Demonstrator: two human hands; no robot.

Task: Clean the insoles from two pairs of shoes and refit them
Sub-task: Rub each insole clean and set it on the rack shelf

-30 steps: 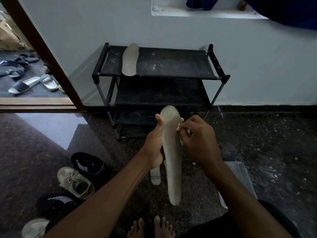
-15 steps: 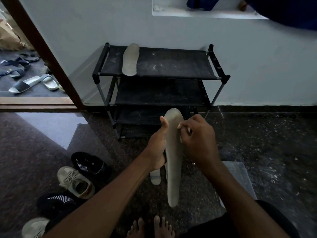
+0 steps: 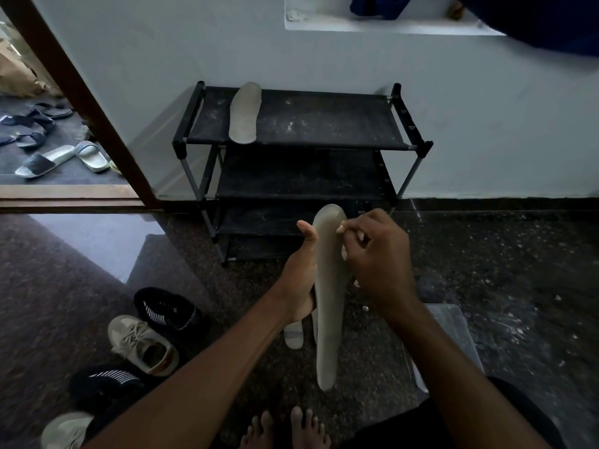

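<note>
My left hand (image 3: pixel 299 283) grips a long grey insole (image 3: pixel 327 303) upright in front of me, thumb along its left edge. The heel of a lighter second insole (image 3: pixel 293 335) sticks out below that hand. My right hand (image 3: pixel 379 264) is curled round a small white wipe (image 3: pixel 344 253), mostly hidden in the fingers, and holds it against the grey insole's upper right edge. Another grey insole (image 3: pixel 244 113) lies on the top shelf of the black shoe rack (image 3: pixel 324 124). A black shoe (image 3: pixel 168 311) and a beige shoe (image 3: pixel 142 345) stand on the floor at the left.
A second black shoe (image 3: pixel 103 384) and a second beige shoe (image 3: pixel 64 429) sit at the lower left. A clear plastic box (image 3: pixel 453 332) stands on the floor under my right forearm. Sandals (image 3: pixel 45 160) lie beyond the doorway at the far left. My bare feet (image 3: pixel 285 429) are at the bottom.
The grey insole and both hands have shifted slightly to the right and down. My right hand's fingers have moved a little along the insole's upper edge. Both grips are unchanged.
</note>
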